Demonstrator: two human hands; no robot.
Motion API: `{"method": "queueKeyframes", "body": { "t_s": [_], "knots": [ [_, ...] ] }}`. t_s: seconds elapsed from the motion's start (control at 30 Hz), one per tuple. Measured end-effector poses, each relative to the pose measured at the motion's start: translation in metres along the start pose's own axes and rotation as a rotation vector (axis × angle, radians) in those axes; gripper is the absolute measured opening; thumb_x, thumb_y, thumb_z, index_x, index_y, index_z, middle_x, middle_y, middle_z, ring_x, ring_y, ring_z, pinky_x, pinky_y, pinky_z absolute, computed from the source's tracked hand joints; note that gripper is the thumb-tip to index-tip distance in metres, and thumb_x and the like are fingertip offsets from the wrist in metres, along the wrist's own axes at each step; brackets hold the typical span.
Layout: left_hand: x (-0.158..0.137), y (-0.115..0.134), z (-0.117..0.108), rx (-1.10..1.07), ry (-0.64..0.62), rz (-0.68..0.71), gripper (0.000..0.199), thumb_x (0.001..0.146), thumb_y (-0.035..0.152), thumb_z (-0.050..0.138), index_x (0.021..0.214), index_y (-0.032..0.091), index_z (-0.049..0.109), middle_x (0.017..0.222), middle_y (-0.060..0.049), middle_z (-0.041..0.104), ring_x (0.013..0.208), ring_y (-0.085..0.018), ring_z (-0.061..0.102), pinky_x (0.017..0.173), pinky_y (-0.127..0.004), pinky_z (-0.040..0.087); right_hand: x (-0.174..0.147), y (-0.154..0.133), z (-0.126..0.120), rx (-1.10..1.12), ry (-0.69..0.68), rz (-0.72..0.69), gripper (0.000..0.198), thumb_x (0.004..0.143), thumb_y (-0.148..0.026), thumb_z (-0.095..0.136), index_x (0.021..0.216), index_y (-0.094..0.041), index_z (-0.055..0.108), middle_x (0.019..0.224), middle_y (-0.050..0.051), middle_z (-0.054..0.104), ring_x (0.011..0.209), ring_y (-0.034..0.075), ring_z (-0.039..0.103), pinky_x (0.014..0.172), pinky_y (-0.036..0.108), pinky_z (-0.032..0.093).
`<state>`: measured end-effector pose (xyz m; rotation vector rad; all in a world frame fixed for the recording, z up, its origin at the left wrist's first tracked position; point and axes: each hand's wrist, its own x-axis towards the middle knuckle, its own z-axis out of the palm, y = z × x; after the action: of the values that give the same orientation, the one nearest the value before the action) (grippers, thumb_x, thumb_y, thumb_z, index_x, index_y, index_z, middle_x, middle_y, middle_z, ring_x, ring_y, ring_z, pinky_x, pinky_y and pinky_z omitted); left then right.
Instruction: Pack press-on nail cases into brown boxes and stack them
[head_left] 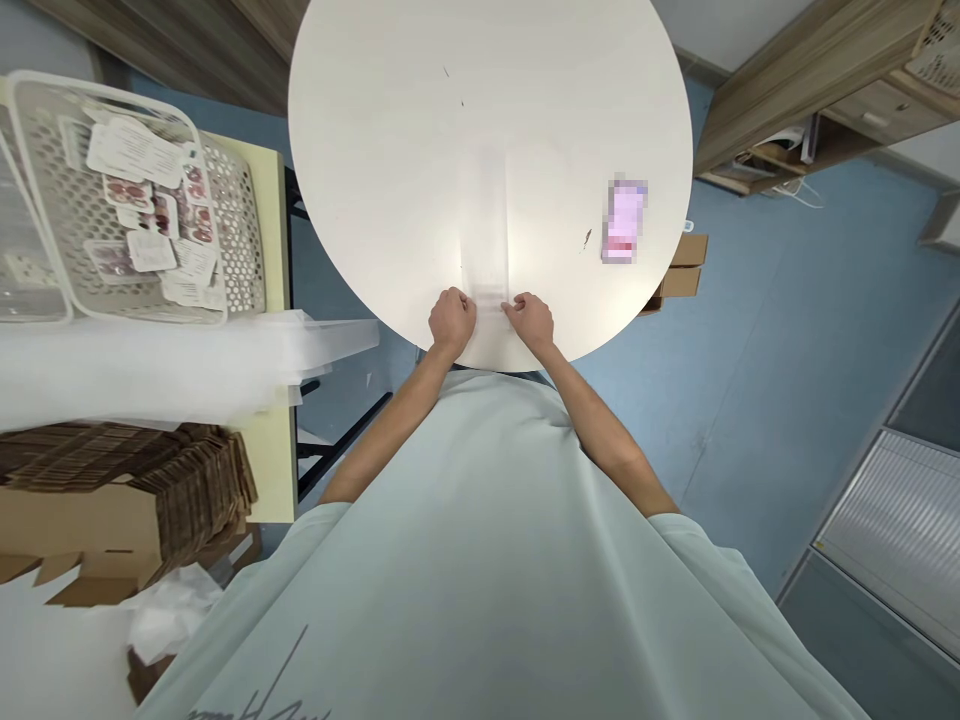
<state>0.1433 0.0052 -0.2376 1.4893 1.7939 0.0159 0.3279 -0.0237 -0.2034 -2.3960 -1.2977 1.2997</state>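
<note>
A long strip of translucent white packing sheet (486, 225) lies flat on the round white table (375, 120), running away from my body. Its near end shows a few crosswise creases or folds between my hands. My left hand (452, 320) is closed, with thumb and fingers pinching the strip's left edge near the table's front rim. On the opposite edge, my right hand (531, 322) pinches the strip with thumb and forefinger, the other fingers curled. Whether anything lies under or inside the strip cannot be made out.
A blurred phone-like pink object (625, 220) lies on the table's right. At left, a white basket (244, 220) of small packs and a pile of white sheets (150, 368) sit on a yellowish table (274, 470). Below them are stacked flattened cardboard boxes (195, 490).
</note>
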Motion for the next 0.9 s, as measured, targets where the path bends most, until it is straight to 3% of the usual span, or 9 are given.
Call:
{"method": "queueKeyframes", "body": {
  "t_s": [0.27,0.4,0.57,0.73,0.9],
  "knots": [
    [0.001,0.004,0.011,0.048,0.086,-0.031,0.028,0.104,0.028,0.050,0.128,0.023,0.065,0.122,-0.017,0.070,0.113,-0.038,0.071,0.097,-0.055,0.060,0.005,-0.011,0.009,0.080,-0.032,0.056,0.020,0.108,-0.042,0.070,0.109,-0.023,0.071,0.123,0.009,0.082,0.116,0.026,0.076,0.098,0.038,0.059],
    [-0.007,0.006,0.005,0.020,0.136,0.181,0.043,0.104,0.021,0.048,0.146,0.020,0.058,0.139,-0.018,0.065,0.131,-0.036,0.064,0.111,-0.056,0.057,0.006,-0.012,0.010,0.064,-0.037,0.078,0.020,0.107,-0.043,0.070,0.106,-0.023,0.069,0.121,0.009,0.081,0.113,0.026,0.076,0.095,0.037,0.059],
    [-0.021,0.006,-0.005,0.029,-0.028,0.519,0.049,0.107,0.019,0.045,0.155,0.017,0.054,0.163,-0.023,0.054,0.153,-0.037,0.052,0.129,-0.060,0.046,0.007,-0.012,0.012,0.065,-0.021,0.080,0.019,0.105,-0.042,0.070,0.103,-0.024,0.068,0.119,0.009,0.081,0.111,0.027,0.076,0.097,0.039,0.060],
    [-0.027,-0.002,-0.004,0.047,-0.114,0.604,0.056,0.110,0.037,0.051,0.162,0.019,0.051,0.168,-0.024,0.053,0.162,-0.038,0.046,0.133,-0.065,0.041,0.009,-0.011,0.015,0.088,-0.034,0.082,0.019,0.102,-0.044,0.071,0.099,-0.025,0.066,0.110,0.007,0.082,0.105,0.027,0.079,0.094,0.039,0.061],
    [-0.022,-0.006,-0.009,0.139,-0.188,0.662,0.088,0.093,0.046,0.077,0.169,0.015,0.045,0.174,-0.028,0.045,0.167,-0.046,0.037,0.138,-0.068,0.031,0.011,-0.009,0.014,0.140,-0.042,0.094,0.020,0.101,-0.044,0.072,0.096,-0.025,0.067,0.104,0.007,0.083,0.098,0.027,0.080,0.091,0.040,0.063]
  ]
}}
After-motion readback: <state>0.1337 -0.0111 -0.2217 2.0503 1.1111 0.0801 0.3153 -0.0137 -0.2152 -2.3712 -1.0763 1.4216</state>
